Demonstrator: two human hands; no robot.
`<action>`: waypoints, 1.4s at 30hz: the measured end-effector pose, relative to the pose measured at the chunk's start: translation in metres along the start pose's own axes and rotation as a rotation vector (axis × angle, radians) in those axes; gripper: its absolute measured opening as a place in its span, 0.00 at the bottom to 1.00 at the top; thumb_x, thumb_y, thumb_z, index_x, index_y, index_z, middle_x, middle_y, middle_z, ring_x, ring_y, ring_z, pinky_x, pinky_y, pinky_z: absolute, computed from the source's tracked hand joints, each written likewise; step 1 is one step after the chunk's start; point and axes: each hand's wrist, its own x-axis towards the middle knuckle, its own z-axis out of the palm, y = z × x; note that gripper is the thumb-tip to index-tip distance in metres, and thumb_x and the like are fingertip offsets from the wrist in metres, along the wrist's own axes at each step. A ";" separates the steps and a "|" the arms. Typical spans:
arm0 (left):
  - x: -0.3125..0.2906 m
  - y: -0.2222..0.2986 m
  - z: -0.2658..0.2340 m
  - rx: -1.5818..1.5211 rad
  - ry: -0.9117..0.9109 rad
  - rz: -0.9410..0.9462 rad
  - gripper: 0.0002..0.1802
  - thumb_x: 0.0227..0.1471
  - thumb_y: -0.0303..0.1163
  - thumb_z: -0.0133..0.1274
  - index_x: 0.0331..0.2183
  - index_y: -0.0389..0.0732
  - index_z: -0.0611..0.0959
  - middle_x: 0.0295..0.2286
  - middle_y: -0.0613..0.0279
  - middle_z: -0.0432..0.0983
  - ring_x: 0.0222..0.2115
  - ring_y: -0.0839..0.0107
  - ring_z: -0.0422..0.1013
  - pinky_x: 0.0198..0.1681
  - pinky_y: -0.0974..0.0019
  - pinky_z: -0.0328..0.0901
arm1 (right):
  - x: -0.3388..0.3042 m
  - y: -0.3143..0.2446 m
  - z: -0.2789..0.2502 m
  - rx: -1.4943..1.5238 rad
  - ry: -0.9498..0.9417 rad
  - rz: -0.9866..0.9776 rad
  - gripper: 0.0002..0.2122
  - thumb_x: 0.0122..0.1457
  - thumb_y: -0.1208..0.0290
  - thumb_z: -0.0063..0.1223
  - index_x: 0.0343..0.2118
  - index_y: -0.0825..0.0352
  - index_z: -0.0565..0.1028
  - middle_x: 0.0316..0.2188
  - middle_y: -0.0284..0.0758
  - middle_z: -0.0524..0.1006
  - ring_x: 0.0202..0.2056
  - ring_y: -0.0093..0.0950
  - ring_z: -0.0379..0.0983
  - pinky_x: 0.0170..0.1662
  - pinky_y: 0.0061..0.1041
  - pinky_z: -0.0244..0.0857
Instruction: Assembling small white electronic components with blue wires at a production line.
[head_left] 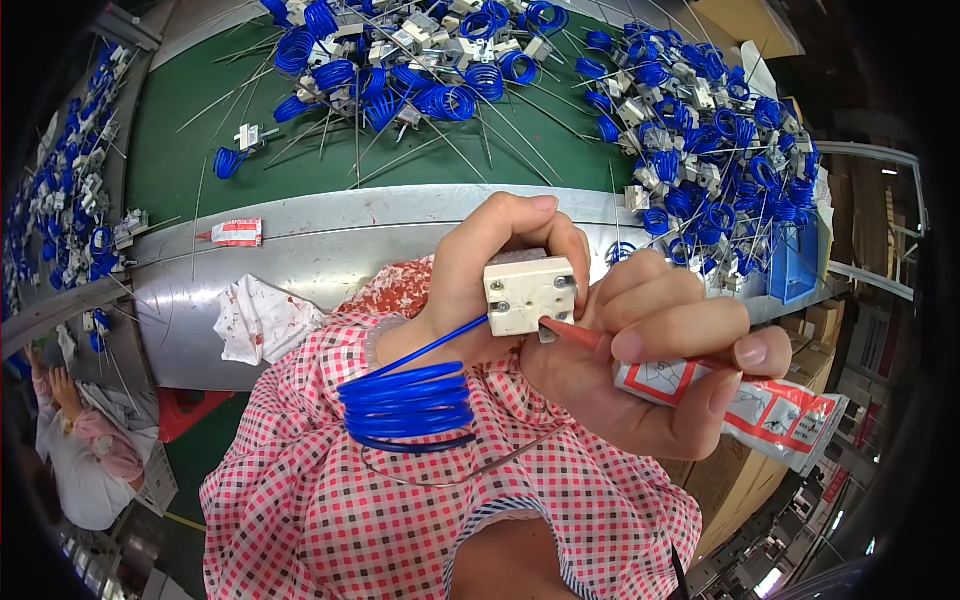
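My left hand (465, 265) is closed around a thermostat (532, 303) with a cream block-shaped body, screws at its corners facing up. From its left side runs a blue coiled capillary tube (408, 405), hanging in front of my checked sleeve, with a thin bare metal end curving below. My right hand (665, 350) grips a red and white glue tube (780, 418) between thumb and fingers. The tube's red pointed nozzle (575, 335) reaches the lower edge of the thermostat body; whether glue is coming out cannot be made out.
Piles of similar blue-coiled thermostats (445, 100) lie on the green belt (190, 95), with more heaped in a blue bin (795, 265) at right. A second glue tube (237, 232) and a stained white cloth (265, 320) rest on the metal ledge. Another person's hand (65, 393) shows far left.
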 end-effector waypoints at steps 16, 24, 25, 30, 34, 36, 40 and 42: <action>-0.005 0.006 0.005 0.081 0.138 -0.007 0.22 0.49 0.41 0.37 0.16 0.35 0.75 0.14 0.60 0.69 0.15 0.75 0.64 0.20 0.74 0.59 | -0.001 -0.002 -0.004 0.029 -0.071 0.087 0.12 0.55 0.69 0.28 0.38 0.73 0.59 0.12 0.37 0.64 0.09 0.20 0.52 0.13 0.17 0.49; -0.006 0.009 0.013 0.254 0.365 0.070 0.21 0.48 0.40 0.37 0.17 0.35 0.76 0.14 0.61 0.69 0.16 0.76 0.64 0.20 0.75 0.59 | 0.001 0.001 -0.002 -0.063 -0.019 0.104 0.10 0.54 0.71 0.30 0.35 0.72 0.59 0.10 0.36 0.64 0.05 0.18 0.48 0.08 0.16 0.44; -0.008 0.008 -0.006 0.117 0.097 0.019 0.13 0.50 0.39 0.39 0.28 0.39 0.72 0.21 0.63 0.67 0.21 0.78 0.63 0.24 0.76 0.58 | 0.001 -0.001 0.002 -0.102 -0.002 0.105 0.09 0.53 0.71 0.31 0.34 0.71 0.59 0.09 0.36 0.63 0.05 0.18 0.47 0.08 0.16 0.44; -0.004 0.002 -0.025 -0.056 -0.176 -0.035 0.13 0.52 0.38 0.40 0.37 0.42 0.70 0.27 0.64 0.65 0.25 0.80 0.62 0.26 0.77 0.57 | -0.002 0.002 0.002 -0.239 0.083 0.095 0.09 0.52 0.71 0.33 0.33 0.71 0.60 0.08 0.34 0.62 0.04 0.17 0.46 0.07 0.16 0.42; 0.004 0.001 -0.029 -0.087 -0.162 -0.012 0.14 0.51 0.41 0.40 0.35 0.41 0.70 0.26 0.64 0.66 0.23 0.80 0.61 0.24 0.77 0.56 | -0.003 0.004 0.001 -0.091 0.115 0.040 0.10 0.53 0.69 0.34 0.33 0.71 0.62 0.09 0.33 0.63 0.05 0.17 0.47 0.07 0.15 0.43; 0.003 -0.001 -0.032 -0.104 -0.155 -0.002 0.14 0.51 0.42 0.39 0.33 0.41 0.70 0.25 0.64 0.66 0.22 0.80 0.61 0.23 0.77 0.55 | -0.005 0.004 0.002 -0.033 0.126 0.034 0.11 0.53 0.68 0.34 0.34 0.71 0.63 0.09 0.33 0.63 0.05 0.17 0.47 0.07 0.15 0.43; 0.002 -0.006 -0.039 -0.143 -0.136 0.017 0.16 0.51 0.44 0.38 0.31 0.41 0.71 0.24 0.64 0.66 0.20 0.80 0.60 0.21 0.78 0.54 | -0.008 0.004 0.004 -0.163 0.201 -0.046 0.12 0.54 0.66 0.34 0.35 0.70 0.64 0.11 0.31 0.63 0.07 0.17 0.50 0.08 0.14 0.44; 0.003 -0.007 -0.043 -0.165 -0.121 0.025 0.17 0.51 0.45 0.38 0.30 0.41 0.71 0.24 0.64 0.66 0.20 0.79 0.59 0.20 0.78 0.54 | -0.009 0.002 0.004 -0.166 0.220 -0.051 0.13 0.54 0.65 0.34 0.36 0.69 0.64 0.11 0.31 0.63 0.07 0.17 0.51 0.08 0.14 0.44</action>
